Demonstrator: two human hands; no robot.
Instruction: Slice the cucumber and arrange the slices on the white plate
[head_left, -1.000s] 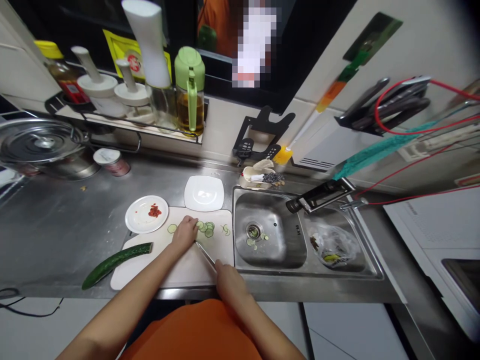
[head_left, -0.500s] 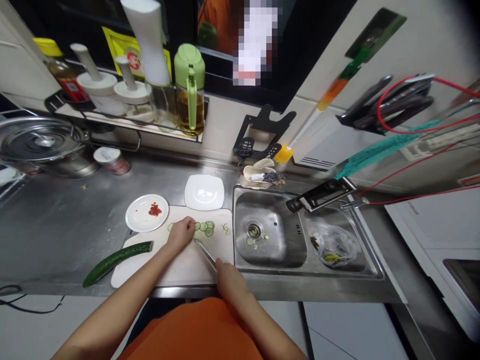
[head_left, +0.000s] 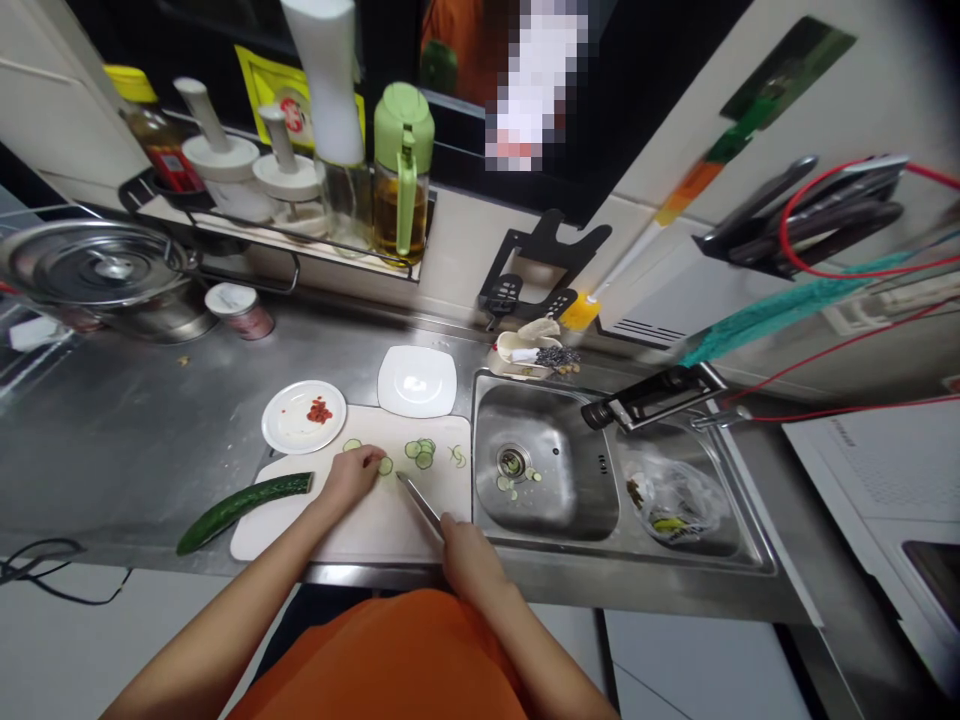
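In the right hand (head_left: 471, 560), a knife (head_left: 421, 503)

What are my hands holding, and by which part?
Your right hand holds the knife by its handle end. Your left hand is at a cucumber slice; whether it grips anything can't be told.

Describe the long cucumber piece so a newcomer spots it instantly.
Find the steel sink, then go left along the counter to the white cutting board. At the board's left end lies a curved, dark-green cucumber piece, partly on the board, partly on the counter. It's long and unsliced, whereas the cucumber slices on the board are thin, pale-green rounds.
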